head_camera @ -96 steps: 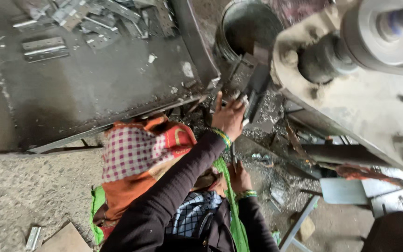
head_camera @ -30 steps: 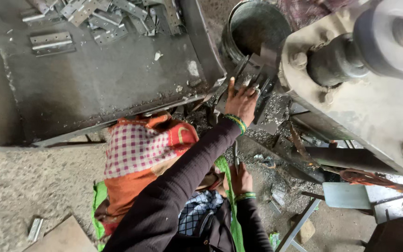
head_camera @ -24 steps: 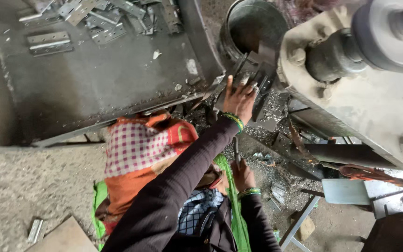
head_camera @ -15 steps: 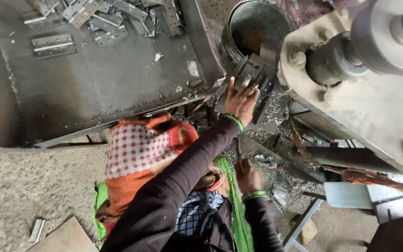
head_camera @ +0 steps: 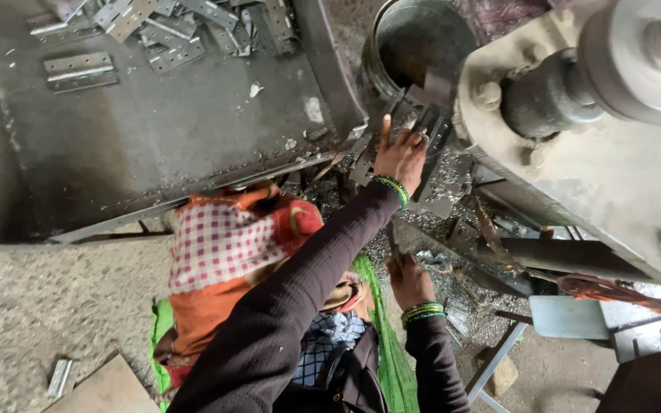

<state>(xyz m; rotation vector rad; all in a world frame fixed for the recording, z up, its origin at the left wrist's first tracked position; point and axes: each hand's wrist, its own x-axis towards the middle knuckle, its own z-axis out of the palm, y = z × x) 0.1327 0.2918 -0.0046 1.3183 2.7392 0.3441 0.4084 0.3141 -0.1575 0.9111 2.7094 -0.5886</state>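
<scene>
Beside the big grey press machine [head_camera: 613, 145], taken here as the landmark, everything else falls to its left or below it. Farthest left of the machine lies a dark metal desk [head_camera: 154, 145], and at its far edge sits a scatter of flat metal hinge plates [head_camera: 170, 30], some paired, some lying crosswise. Below the desk's near edge, still left of the machine, a checked red-and-white cloth [head_camera: 223, 248] over orange fabric covers the person's lap, with a green cloth [head_camera: 380, 336] beside it. On the concrete floor, well left of the machine and low in view, a single small metal plate [head_camera: 59, 376] lies next to a piece of cardboard [head_camera: 105, 390].

Closer to the machine, a round metal bucket [head_camera: 422, 42] stands just beside its left flank. Directly below the bucket, the left hand [head_camera: 401, 157], in a dark sleeve with green bangles at the wrist, reaches up to the machine's lower left corner with fingers spread over dark metal pieces [head_camera: 430, 126] there; it touches them, but whether it actually grips one cannot be told. Lower down, under the machine's left edge, the right hand [head_camera: 409, 281], also bangled, is closed around a thin dark piece [head_camera: 394, 246] that sticks up from it, over a bed of metal shavings [head_camera: 453, 302].
</scene>
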